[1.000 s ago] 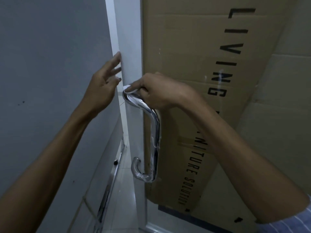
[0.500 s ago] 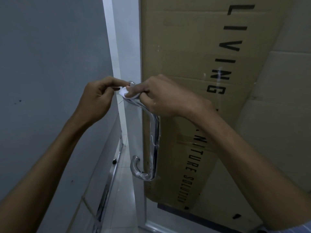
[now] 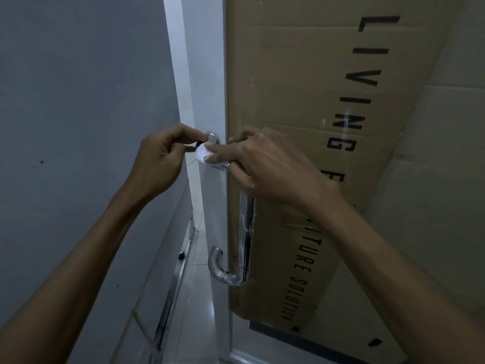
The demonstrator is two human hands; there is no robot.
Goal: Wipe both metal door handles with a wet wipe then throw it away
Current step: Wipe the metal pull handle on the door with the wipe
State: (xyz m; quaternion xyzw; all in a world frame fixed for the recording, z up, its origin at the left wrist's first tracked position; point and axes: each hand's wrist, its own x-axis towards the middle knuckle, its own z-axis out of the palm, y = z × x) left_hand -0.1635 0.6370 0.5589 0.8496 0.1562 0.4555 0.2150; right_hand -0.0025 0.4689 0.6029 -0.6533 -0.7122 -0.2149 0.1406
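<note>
Both my hands meet at the top of the chrome door handle (image 3: 246, 232): my right hand (image 3: 265, 166) presses the white wet wipe (image 3: 204, 153) onto it, my left hand (image 3: 160, 161) pinches the wipe's edge beside the glass door (image 3: 207, 74).

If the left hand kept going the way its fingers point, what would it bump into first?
Probably the wipe held by the right hand at the handle's top; the left hand is nearly touching it already.

Both forearms are bare to the frame's edge, and the hands (image 3: 262, 164) wear no gloves, rings or watch.
</note>
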